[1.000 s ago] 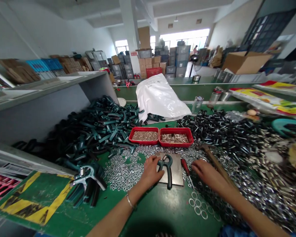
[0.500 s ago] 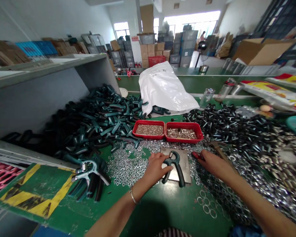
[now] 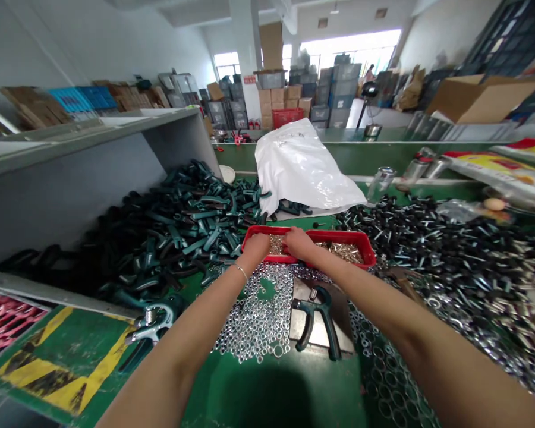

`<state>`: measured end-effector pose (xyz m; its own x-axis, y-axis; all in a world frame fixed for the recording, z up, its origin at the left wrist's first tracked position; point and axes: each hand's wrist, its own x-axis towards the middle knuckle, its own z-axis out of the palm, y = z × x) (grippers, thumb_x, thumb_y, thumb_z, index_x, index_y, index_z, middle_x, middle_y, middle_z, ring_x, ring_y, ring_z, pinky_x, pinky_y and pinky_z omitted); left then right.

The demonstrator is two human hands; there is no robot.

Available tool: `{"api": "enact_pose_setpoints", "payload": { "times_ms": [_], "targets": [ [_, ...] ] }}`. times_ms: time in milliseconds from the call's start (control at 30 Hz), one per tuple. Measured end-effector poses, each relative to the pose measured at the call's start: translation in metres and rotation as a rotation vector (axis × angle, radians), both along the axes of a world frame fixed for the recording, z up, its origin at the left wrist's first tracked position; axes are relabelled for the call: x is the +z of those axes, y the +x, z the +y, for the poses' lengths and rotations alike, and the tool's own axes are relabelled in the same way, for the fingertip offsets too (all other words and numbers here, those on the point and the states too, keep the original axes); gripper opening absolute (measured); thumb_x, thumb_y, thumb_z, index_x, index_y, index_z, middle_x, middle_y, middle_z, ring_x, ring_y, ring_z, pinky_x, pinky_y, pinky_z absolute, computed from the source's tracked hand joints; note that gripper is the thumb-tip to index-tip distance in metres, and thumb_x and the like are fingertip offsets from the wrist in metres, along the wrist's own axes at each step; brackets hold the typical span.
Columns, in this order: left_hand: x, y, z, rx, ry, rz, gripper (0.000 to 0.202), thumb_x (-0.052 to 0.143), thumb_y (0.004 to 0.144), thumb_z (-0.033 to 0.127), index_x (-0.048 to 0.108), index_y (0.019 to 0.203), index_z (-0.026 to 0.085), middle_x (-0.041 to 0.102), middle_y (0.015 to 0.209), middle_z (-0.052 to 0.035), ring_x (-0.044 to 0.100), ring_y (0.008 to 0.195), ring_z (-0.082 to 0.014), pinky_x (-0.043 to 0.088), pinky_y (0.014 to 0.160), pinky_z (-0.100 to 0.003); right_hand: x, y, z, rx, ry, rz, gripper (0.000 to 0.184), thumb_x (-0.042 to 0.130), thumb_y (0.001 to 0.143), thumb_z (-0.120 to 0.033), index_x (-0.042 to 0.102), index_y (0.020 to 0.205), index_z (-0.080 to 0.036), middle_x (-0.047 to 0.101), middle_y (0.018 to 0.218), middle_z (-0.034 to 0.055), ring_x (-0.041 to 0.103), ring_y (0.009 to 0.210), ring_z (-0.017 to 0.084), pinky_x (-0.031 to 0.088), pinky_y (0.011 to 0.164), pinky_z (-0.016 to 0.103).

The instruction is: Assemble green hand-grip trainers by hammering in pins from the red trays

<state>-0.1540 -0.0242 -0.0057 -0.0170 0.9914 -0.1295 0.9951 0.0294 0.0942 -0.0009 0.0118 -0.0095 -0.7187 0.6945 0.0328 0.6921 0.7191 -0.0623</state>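
Both my hands reach into the left red tray (image 3: 276,259), which holds small metal pieces. My left hand (image 3: 258,244) dips in at its left part with fingers curled downward, tips hidden. My right hand (image 3: 298,242) is at its right end, fingers bent together over the pieces; whatever they pinch is too small to make out. Nearer me, a dark green spring clamp (image 3: 317,318) with black grips lies untouched on a metal plate (image 3: 301,288). The right red tray (image 3: 366,252), partly behind my right wrist, contains longer metal pins.
Loose metal rings (image 3: 254,324) spread before the trays. Green clamp handles (image 3: 196,214) are heaped at left, by an assembled clamp (image 3: 154,321). A white bag (image 3: 301,166) stands behind. Black-headed screws (image 3: 410,229) and a hammer (image 3: 403,282) lie at right.
My left hand has let go of the clamp and moved forward into the left tray. My right hand has left the red-handled tool and crossed left to the same tray. The clamp stays on the plate.
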Motion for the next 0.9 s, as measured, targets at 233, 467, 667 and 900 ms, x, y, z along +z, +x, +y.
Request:
{"api": "enact_pose_setpoints", "payload": {
  "times_ms": [233,467,667,900],
  "targets": [
    [-0.023,-0.004,0.002,-0.038,0.134,0.066,0.033,0.039,0.095,0.015,0.065,0.112,0.007,0.066,0.111,-0.0213,0.063,0.107,-0.0316,0.048,0.091,-0.042,-0.027,0.003,0.012,-0.004,-0.045,0.057,0.016,0.062,0.087,-0.023,0.07,0.092,-0.01,0.071,0.105,0.0179,0.054,0.104,0.031,0.035,0.089,0.039],
    [-0.02,-0.003,0.0,-0.086,0.19,0.117,0.029,0.042,0.093,0.016,0.068,0.106,0.009,0.065,0.109,-0.0195,0.061,0.104,-0.0301,0.044,0.092,-0.041,-0.018,0.002,0.006,-0.067,-0.096,0.248,0.013,0.055,0.09,-0.016,0.065,0.093,-0.008,0.07,0.099,0.018,0.058,0.1,0.028,0.037,0.09,0.037],
    [-0.008,-0.002,-0.009,-0.072,0.232,0.147,0.03,0.039,0.093,0.013,0.067,0.103,0.009,0.064,0.108,-0.0196,0.058,0.106,-0.0304,0.041,0.094,-0.042,0.001,0.054,-0.045,-0.121,-0.184,0.512,0.019,0.041,0.097,-0.023,0.057,0.102,-0.015,0.068,0.095,0.0067,0.062,0.082,0.016,0.045,0.075,0.027],
    [-0.009,0.051,-0.089,-0.347,0.267,-0.301,0.02,0.045,0.098,0.026,0.064,0.099,0.019,0.065,0.1,-0.0057,0.057,0.097,-0.021,0.041,0.091,-0.034,-0.036,0.14,-0.15,-0.347,-0.642,0.784,0.009,0.054,0.089,-0.029,0.06,0.087,-0.022,0.067,0.083,0.0013,0.063,0.078,0.019,0.048,0.072,0.03]
  ]
}}
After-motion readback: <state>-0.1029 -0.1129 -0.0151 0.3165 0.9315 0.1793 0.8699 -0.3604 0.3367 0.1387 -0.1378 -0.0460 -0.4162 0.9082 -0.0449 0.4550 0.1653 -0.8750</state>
